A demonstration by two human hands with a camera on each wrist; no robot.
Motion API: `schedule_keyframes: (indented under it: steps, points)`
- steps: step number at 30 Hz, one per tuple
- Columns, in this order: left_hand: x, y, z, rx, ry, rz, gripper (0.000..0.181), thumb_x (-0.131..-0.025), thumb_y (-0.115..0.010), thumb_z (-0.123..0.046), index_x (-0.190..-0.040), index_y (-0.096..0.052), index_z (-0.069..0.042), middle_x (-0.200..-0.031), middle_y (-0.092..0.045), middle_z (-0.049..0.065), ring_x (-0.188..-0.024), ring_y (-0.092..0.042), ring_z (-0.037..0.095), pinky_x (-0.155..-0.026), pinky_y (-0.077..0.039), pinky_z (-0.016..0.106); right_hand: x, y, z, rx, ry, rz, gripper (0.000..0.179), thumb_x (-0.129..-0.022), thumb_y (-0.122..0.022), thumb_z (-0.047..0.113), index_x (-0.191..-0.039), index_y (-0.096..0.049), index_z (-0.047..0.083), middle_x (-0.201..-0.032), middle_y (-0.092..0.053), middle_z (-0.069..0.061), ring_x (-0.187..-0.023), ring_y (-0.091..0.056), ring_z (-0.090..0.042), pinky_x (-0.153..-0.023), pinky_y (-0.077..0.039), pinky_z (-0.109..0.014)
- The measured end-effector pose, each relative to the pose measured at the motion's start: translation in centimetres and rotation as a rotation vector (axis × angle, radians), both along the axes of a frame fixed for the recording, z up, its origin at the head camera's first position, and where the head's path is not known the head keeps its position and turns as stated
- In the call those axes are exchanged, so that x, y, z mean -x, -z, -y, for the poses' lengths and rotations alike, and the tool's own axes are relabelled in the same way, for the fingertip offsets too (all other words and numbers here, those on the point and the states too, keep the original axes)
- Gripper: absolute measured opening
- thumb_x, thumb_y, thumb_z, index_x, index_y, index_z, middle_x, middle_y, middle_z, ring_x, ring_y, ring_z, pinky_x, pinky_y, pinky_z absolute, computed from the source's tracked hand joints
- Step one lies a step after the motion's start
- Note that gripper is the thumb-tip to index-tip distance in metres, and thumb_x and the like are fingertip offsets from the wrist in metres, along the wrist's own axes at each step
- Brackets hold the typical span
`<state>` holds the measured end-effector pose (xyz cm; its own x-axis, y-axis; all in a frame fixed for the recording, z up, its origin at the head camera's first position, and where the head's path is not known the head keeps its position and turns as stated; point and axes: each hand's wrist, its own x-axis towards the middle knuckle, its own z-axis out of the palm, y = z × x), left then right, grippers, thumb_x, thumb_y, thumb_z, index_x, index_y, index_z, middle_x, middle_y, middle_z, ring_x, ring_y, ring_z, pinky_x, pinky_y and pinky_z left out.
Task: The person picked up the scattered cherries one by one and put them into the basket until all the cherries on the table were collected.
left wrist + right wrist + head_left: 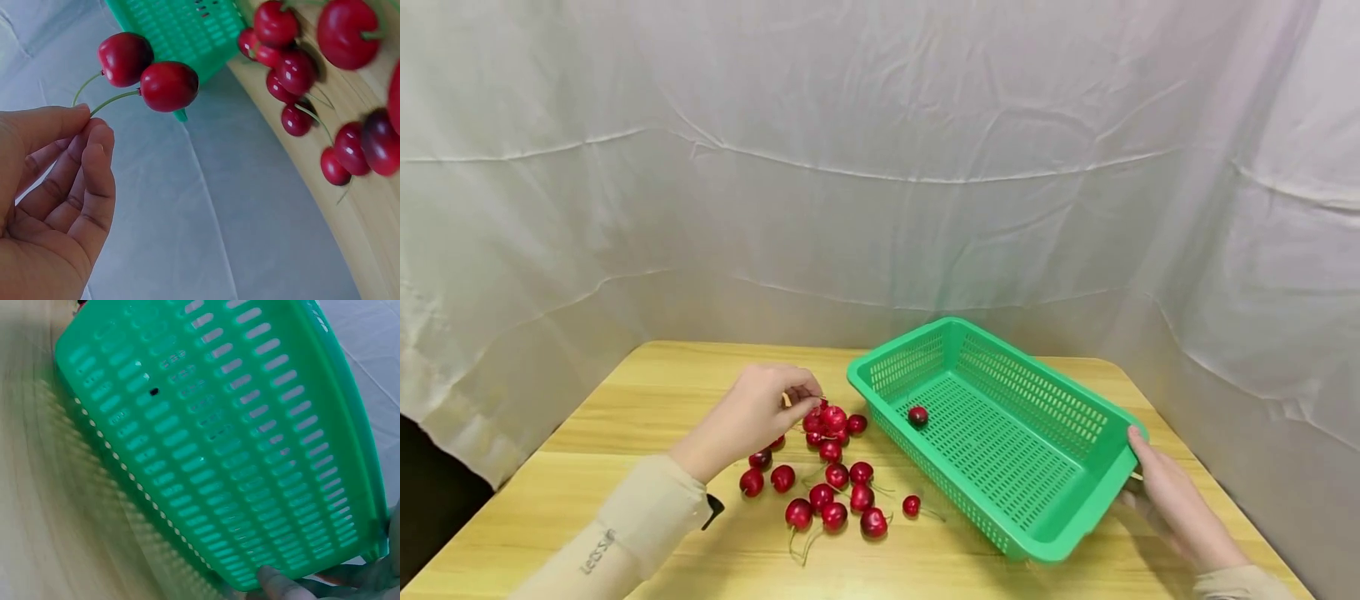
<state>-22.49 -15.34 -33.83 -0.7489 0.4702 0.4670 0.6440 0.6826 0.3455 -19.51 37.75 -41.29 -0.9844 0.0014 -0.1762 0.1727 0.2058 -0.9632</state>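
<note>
Picking Step

Left hand (778,404), left of the basket (1000,442), pinches 2 cherries (169,87) by their stems (115,99). Right hand (1172,496) grips the basket's right end. 1 cherry (917,416) lies inside (loose cherries (837,476) lie left). Next move likely requires retaining both stems.

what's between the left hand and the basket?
Cherries: the head view shows them in the gap between the left hand and the basket. The left wrist view shows two pinched by their stems.

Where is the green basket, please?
In the head view, the green basket is right of the loose cherries, its right end held by the right hand.
</note>
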Motion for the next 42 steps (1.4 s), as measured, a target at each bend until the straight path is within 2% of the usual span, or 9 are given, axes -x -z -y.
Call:
schedule_keyframes:
  steps: [5, 12, 15, 21, 24, 28, 31, 37, 42]
  points:
    - [0.3, -0.3, -1.1, -0.021, 0.024, -0.030, 0.010, -0.094, -0.079, -0.003, -0.094, -0.079, -0.013, -0.087, -0.079, -0.003, -0.080, -0.071, 0.006, -0.070, -0.061, 0.025, -0.2, 0.4, 0.5, 0.029, 0.017, -0.003, 0.081, -0.115, -0.025, 0.055, -0.162, -0.015, -0.010, -0.123, -0.054, 0.014, -0.105, -0.064, 0.004, -0.092, -0.060, -0.020]
    - [0.6, -1.2, -2.5, -0.057, 0.070, -0.032, 0.010, -0.095, -0.079, -0.005, -0.094, -0.079, -0.015, -0.087, -0.079, -0.004, -0.080, -0.071, 0.005, -0.069, -0.058, 0.021, -0.8, 1.0, 1.0, 0.013, 0.017, -0.088, 0.085, -0.116, -0.026, 0.054, -0.167, -0.003, -0.009, -0.119, -0.054, 0.034, -0.108, -0.058, 0.017, -0.089, -0.055, -0.010]
    - [0.6, -1.5, -3.2, -0.063, 0.086, -0.037, 0.011, -0.095, -0.079, -0.004, -0.095, -0.079, -0.015, -0.088, -0.079, -0.004, -0.080, -0.071, 0.006, -0.069, -0.058, 0.021, -0.7, 1.2, 1.0, 0.018, 0.018, -0.110, 0.085, -0.116, -0.027, 0.054, -0.169, 0.000, -0.006, -0.120, -0.053, 0.037, -0.108, -0.057, 0.020, -0.089, -0.054, -0.008]
    - [0.9, -2.0, -4.7, -0.067, 0.111, -0.053, 0.010, -0.096, -0.078, -0.004, -0.095, -0.079, -0.014, -0.091, -0.079, -0.002, -0.080, -0.071, 0.007, -0.071, -0.059, 0.022, -0.7, 1.4, 1.0, 0.016, 0.049, -0.111, 0.085, -0.115, -0.029, 0.054, -0.168, 0.002, -0.005, -0.126, -0.049, 0.025, -0.108, -0.055, 0.021, -0.088, -0.052, -0.007]
    - [1.3, -2.2, -5.5, -0.075, 0.137, -0.071, 0.010, -0.096, -0.078, -0.003, -0.096, -0.079, -0.012, -0.091, -0.080, -0.001, -0.080, -0.072, 0.008, -0.073, -0.061, 0.024, -0.6, 1.4, 1.1, 0.020, 0.074, -0.099, 0.075, -0.115, -0.031, 0.055, -0.164, -0.011, 0.002, -0.130, -0.048, 0.016, -0.108, -0.057, 0.018, -0.088, -0.053, -0.008]
    - [1.8, -2.3, -6.5, -0.080, 0.156, -0.079, 0.009, -0.096, -0.077, -0.002, -0.096, -0.079, -0.011, -0.091, -0.080, 0.000, -0.080, -0.072, 0.009, -0.076, -0.062, 0.024, -0.6, 1.3, 1.2, 0.013, 0.103, -0.092, 0.056, -0.114, -0.034, 0.055, -0.149, -0.024, 0.013, -0.132, -0.046, 0.004, -0.107, -0.059, 0.012, -0.088, -0.055, -0.011]
    - [2.2, -2.3, -7.2, -0.078, 0.159, -0.072, 0.007, -0.096, -0.078, -0.004, -0.097, -0.079, -0.010, -0.092, -0.080, 0.000, -0.080, -0.072, 0.009, -0.077, -0.062, 0.024, -0.6, 1.3, 1.2, 0.013, 0.115, -0.103, 0.050, -0.115, -0.035, 0.054, -0.144, -0.028, 0.014, -0.128, -0.047, 0.004, -0.105, -0.062, 0.008, -0.087, -0.057, -0.014]
    - [2.9, -2.3, -8.5, -0.069, 0.173, -0.058, 0.007, -0.097, -0.077, -0.004, -0.096, -0.079, -0.010, -0.092, -0.080, 0.001, -0.080, -0.071, 0.009, -0.078, -0.062, 0.022, -0.8, 1.6, 1.1, 0.085, 0.115, -0.125, 0.039, -0.115, -0.038, 0.050, -0.137, -0.031, 0.018, -0.121, -0.048, 0.008, -0.102, -0.065, 0.000, -0.087, -0.060, -0.020]
    - [3.6, -2.2, -9.7, -0.040, 0.173, -0.039, 0.008, -0.098, -0.075, -0.003, -0.096, -0.079, -0.011, -0.092, -0.080, 0.000, -0.082, -0.071, 0.009, -0.079, -0.060, 0.020, -0.8, 1.8, 1.0, 0.110, 0.116, -0.133, 0.037, -0.115, -0.039, 0.049, -0.136, -0.032, 0.018, -0.122, -0.049, 0.009, -0.103, -0.065, 0.000, -0.087, -0.060, -0.020]
